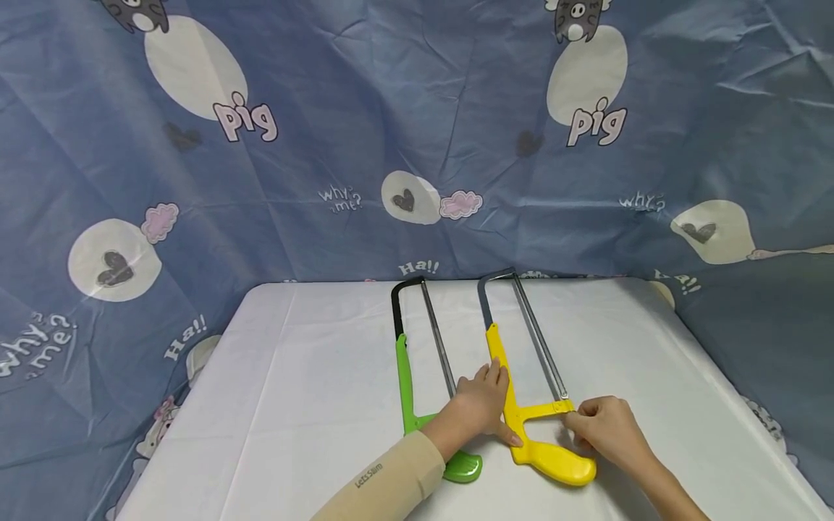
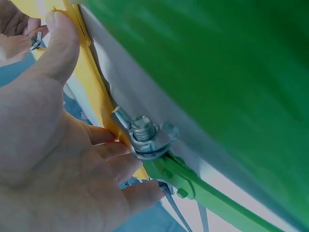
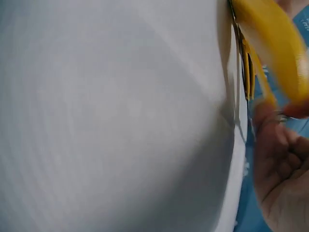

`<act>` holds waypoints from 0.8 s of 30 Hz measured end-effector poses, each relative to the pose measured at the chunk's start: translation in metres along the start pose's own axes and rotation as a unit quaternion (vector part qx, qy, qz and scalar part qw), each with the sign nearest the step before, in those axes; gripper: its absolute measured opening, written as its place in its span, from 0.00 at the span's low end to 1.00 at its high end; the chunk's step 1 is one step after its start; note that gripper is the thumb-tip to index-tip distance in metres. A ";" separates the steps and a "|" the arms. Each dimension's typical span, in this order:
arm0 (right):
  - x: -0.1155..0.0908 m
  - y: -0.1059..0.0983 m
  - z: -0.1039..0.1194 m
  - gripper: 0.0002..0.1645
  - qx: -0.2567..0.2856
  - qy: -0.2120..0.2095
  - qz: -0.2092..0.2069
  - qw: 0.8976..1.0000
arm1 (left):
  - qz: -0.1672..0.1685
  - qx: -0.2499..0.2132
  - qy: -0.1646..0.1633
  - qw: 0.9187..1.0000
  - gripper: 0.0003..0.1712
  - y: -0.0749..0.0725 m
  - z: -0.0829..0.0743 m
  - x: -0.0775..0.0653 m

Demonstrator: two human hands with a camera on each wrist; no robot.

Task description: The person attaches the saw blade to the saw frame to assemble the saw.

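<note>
A yellow-handled hacksaw (image 1: 557, 463) lies on the white table with its frame pointing away from me. Spread along its frame, my left hand (image 1: 482, 398) presses with the thumb near the handle and the fingertips farther up. At the right end of the yellow crossbar, my right hand (image 1: 606, 428) pinches a small metal wing nut (image 2: 36, 41) between thumb and forefinger. To the left lies a green-handled hacksaw (image 1: 405, 383), partly hidden beneath my left forearm. Its own wing nut (image 2: 145, 137) appears close to my left fingers in the left wrist view.
A white cloth covers the table (image 1: 313, 405). Behind it and at the sides hangs a blue patterned curtain (image 1: 313, 159). Both saws' far ends reach close to the table's back edge.
</note>
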State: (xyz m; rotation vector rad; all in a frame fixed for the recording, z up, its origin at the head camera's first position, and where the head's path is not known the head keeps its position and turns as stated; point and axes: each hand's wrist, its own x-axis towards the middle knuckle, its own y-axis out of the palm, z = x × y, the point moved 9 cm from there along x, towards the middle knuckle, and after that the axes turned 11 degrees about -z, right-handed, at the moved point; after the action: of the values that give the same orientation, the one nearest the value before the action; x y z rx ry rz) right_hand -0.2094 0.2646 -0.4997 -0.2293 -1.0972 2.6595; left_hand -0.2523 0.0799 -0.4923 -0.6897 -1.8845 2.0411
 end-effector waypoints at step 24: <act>-0.006 0.013 -0.008 0.19 0.271 0.064 0.109 0.954 | -0.015 -0.057 0.008 0.998 0.73 -0.003 0.001 -0.006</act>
State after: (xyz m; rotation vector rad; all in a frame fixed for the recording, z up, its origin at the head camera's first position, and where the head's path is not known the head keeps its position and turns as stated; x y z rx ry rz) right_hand -0.2037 0.2590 -0.5143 -0.4222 -0.2865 2.9628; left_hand -0.2484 0.0765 -0.4888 -0.6985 -2.0016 1.9156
